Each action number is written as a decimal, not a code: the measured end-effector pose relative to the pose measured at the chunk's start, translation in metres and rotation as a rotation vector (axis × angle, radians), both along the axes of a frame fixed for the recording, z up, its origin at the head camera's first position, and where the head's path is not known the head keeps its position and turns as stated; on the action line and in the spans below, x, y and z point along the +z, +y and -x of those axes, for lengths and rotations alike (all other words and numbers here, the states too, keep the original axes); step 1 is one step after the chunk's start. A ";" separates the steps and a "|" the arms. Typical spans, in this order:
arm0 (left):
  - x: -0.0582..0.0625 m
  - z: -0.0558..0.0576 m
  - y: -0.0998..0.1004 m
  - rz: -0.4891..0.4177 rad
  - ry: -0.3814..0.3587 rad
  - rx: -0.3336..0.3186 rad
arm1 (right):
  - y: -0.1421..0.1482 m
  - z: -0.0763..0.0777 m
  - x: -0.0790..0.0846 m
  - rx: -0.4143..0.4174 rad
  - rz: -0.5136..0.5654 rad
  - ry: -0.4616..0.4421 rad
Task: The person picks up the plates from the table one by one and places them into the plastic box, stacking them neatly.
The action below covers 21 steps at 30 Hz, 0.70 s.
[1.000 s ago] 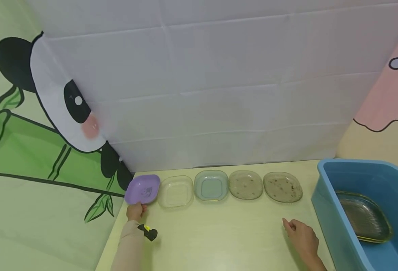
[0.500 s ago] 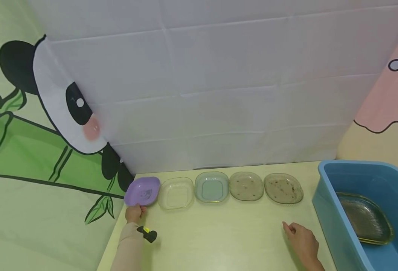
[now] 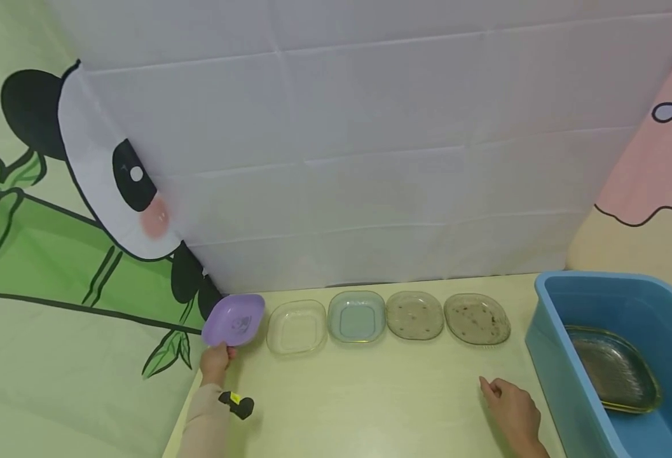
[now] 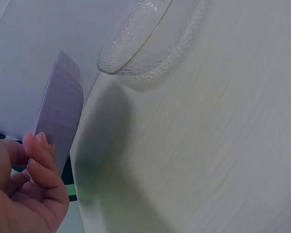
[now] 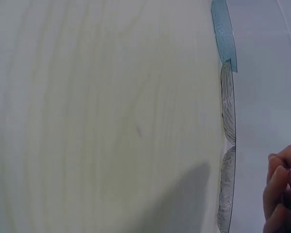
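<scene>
At the table's far left corner, my left hand (image 3: 215, 364) pinches the near rim of a purple square dish (image 3: 234, 320). The left wrist view has this dish (image 4: 61, 107) raised off the table, its shadow falling beside it. To its right, in a row, are a clear glass dish (image 3: 297, 326), a bluish glass dish (image 3: 356, 316) and two greyish, speckled glass dishes, one inner (image 3: 415, 315) and one outer (image 3: 477, 319). My right hand (image 3: 513, 410) hovers over the table's right side, fingers loosely curled, with nothing in them.
A deep blue tub (image 3: 570, 375) stands at the right, with dark glass dishes (image 3: 613, 369) inside. The pale wooden table (image 3: 370, 401) ends at a white cloth backdrop (image 3: 370, 159) behind the row. A printed panda curtain (image 3: 84, 267) hangs at the left.
My left hand has lifted the purple dish off the table and shifted it slightly left. The right hand and the glass dishes have stayed nearly in place.
</scene>
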<state>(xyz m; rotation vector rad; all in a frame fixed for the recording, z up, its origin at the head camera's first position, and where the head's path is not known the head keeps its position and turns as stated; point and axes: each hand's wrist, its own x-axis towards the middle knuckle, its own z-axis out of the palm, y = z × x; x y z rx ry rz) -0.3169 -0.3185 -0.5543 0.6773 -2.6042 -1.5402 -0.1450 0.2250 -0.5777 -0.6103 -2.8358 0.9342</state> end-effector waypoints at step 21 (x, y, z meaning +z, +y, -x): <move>0.045 -0.032 0.047 0.274 0.060 -0.271 | -0.004 -0.001 0.002 0.010 -0.004 0.007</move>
